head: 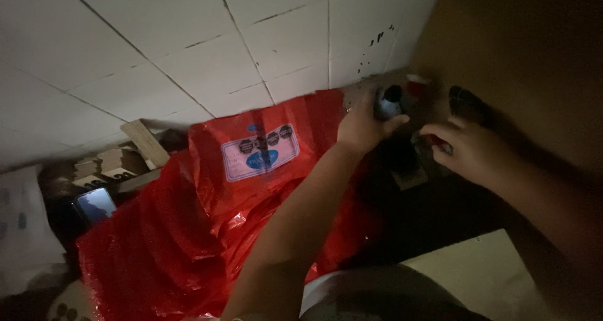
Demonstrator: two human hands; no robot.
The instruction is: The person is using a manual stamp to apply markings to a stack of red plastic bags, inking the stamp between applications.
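A small dark bottle (pixel 389 102) sits right of centre in the upper half of the frame, dim and blurred; the left hand (pixel 363 127) is wrapped around its lower part, thumb stretched to the right; the right hand (pixel 468 150) is just beside it to the right, fingers curled around something small with a red tip (pixel 443 146), too dark to name; a second dark rounded thing (pixel 466 102) stands above that hand; a large red plastic bag (pixel 207 220) with a pale label spreads across the lower left and centre, under the left forearm; pale floor tiles (pixel 188 38) fill the upper left; cardboard scraps (pixel 119 161) lie at the left edge.
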